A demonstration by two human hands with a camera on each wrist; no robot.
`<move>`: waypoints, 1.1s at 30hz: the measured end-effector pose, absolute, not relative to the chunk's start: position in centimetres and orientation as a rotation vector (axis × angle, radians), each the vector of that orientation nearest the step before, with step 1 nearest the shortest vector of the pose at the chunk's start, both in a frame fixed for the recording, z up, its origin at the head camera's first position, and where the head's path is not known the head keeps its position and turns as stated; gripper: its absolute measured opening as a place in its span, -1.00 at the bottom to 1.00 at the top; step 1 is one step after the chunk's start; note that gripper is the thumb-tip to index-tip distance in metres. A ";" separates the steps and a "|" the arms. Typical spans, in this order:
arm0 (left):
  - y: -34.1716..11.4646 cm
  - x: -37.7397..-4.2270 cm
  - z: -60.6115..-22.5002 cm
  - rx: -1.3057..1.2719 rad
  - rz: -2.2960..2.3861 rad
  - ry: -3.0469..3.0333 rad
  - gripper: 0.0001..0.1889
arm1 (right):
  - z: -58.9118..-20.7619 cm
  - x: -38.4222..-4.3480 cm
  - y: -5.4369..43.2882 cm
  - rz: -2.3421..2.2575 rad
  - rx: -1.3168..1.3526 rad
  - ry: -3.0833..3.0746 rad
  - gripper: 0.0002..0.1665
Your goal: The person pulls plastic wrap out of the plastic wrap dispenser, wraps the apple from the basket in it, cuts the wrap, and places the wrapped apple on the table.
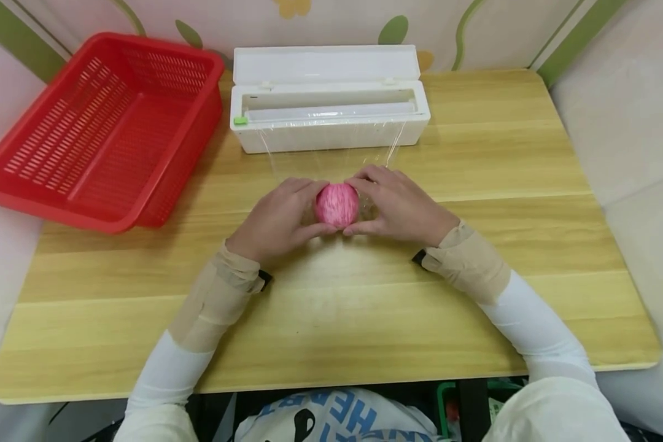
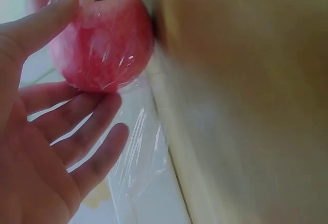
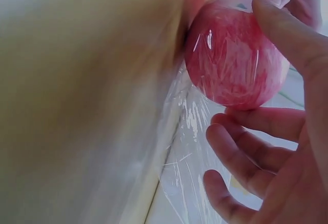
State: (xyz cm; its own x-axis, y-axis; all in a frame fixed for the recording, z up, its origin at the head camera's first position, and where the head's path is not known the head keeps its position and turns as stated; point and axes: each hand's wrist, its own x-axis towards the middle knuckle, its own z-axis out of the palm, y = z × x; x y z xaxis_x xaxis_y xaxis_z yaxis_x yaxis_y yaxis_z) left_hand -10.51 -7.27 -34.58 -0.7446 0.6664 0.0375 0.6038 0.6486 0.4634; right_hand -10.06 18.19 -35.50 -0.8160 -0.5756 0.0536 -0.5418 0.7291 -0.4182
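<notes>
A pink-red apple [image 1: 337, 205] sits at the middle of the table between both hands, with clear cling film stretched over its skin. My left hand [image 1: 282, 215] grips its left side between thumb and fingers; my right hand [image 1: 400, 205] grips the right side the same way. In the left wrist view the apple [image 2: 105, 39] shows film creases under the thumb. The right wrist view shows the wrapped apple [image 3: 233, 55] too, with cling film [image 3: 192, 126] trailing off it. That film runs back to a white dispenser box [image 1: 331, 135] whose lid stands raised, showing the roll [image 1: 331, 112].
A red plastic basket [image 1: 171, 178] stands at the back left of the wooden table [image 1: 337, 331]. A small green slider [image 1: 240, 121] sits on the dispenser's left front edge. Behind the box rises a wall with a leaf pattern.
</notes>
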 end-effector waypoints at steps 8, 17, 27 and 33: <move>-7.4 -11.7 -34.1 1.016 0.749 2.642 -0.20 | -34.9 -11.2 18.0 -0.734 -0.884 2.790 0.05; -6.9 -13.1 -34.1 1.100 0.960 2.464 -0.39 | -34.7 -12.3 18.2 -0.978 -0.881 2.642 -0.14; -7.1 -13.3 -34.2 0.897 1.012 2.447 -0.32 | -34.4 -13.1 18.0 -1.031 -0.814 2.585 -0.22; -7.5 -13.6 -34.1 0.850 1.003 2.460 -0.30 | -34.2 -13.5 18.0 -0.992 -0.773 2.594 -0.17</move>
State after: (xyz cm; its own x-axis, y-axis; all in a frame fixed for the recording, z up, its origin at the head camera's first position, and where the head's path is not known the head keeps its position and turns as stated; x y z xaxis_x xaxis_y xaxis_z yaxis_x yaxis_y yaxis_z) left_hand -13.64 -7.50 -34.15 -0.7586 0.6450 -0.0920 0.3970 0.5695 0.7197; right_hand -13.53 17.98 -34.15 -0.8253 -0.5625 -0.0485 -0.3867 0.6258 -0.6774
